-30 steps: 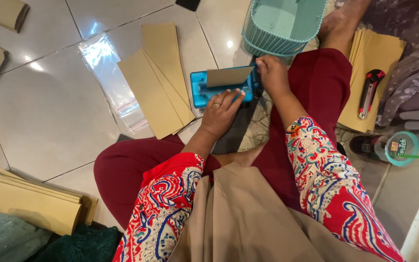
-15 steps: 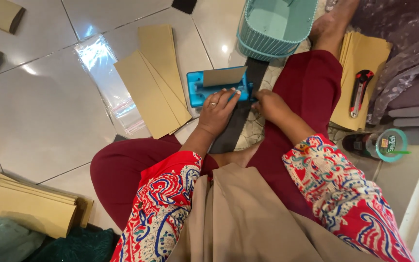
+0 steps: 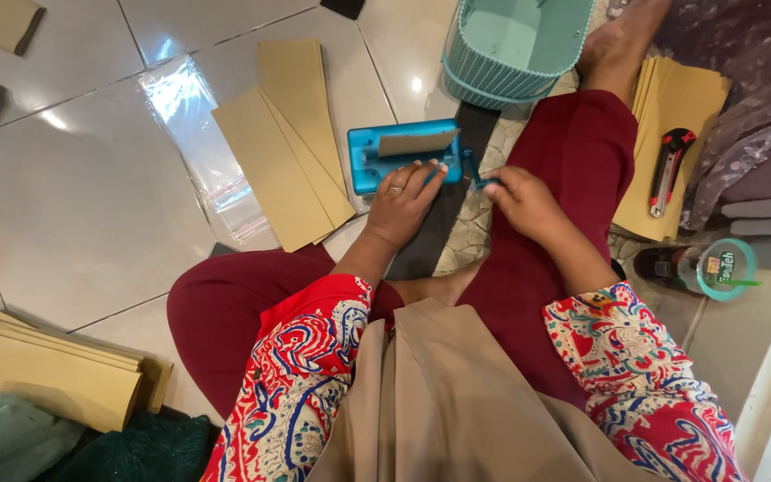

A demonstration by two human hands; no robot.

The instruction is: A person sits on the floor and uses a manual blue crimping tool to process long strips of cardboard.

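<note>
Head view, looking down at a person seated cross-legged on a pale tiled floor (image 3: 64, 223), with red trousers filling the middle of the picture. Half a second ago the right hand lay lower on the thigh, and a second ago it was up at the blue device's right end; now the right hand (image 3: 521, 198) has come back up and pinches the small blue lever (image 3: 476, 171) at that end, so the device looks about to be worked on the card in it. The left hand (image 3: 401, 202) has stayed where it was, fingers flat and pressing on the near edge of the blue desktop device (image 3: 377, 161), holding a tan card strip (image 3: 417, 143) in its slot.

Left of the device, tan paper sleeves (image 3: 283, 152) lie fanned out, partly over a clear plastic bag (image 3: 194, 134). A thicker stack of tan sleeves (image 3: 37, 361) sits at the lower left. A mint-green ribbed basket (image 3: 501, 71) stands above the device. At right, another tan stack (image 3: 698, 116) carries a red-and-black utility knife (image 3: 671, 170); below it a dark bottle with a round teal cap (image 3: 725, 268) lies beside the knee.
</note>
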